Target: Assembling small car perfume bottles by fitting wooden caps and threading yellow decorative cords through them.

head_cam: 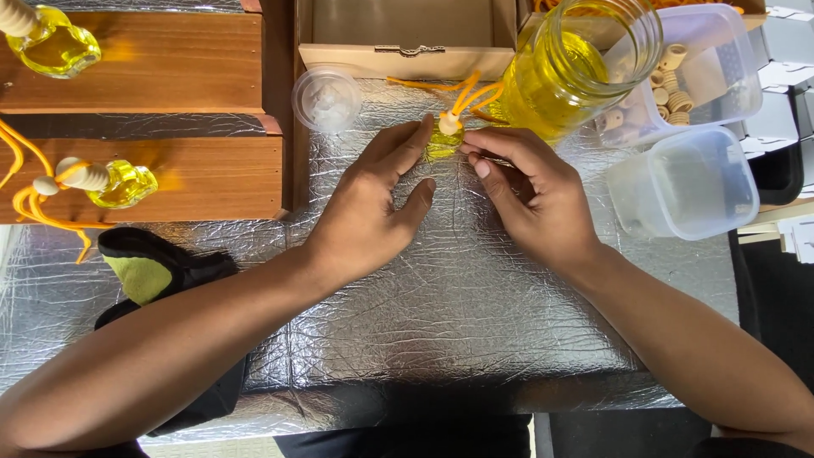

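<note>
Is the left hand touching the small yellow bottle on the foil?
Touching. In the head view the left hand has its fingertips against the side of the small yellow bottle, with no foil visible between them; the right hand closes in from the other side.

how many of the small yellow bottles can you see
3: one small yellow bottle between both hands at centre, one on the upper wooden shelf, one on the lower. Others may be hidden.

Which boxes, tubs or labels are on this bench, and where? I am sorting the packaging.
Cardboard box: top centre, open, tan.
Plastic tub: top right, clear, holding wooden caps.
Second tub: right, clear, square, looks empty.
White cartons: right edge, folded.
No labels or screens show.
</note>
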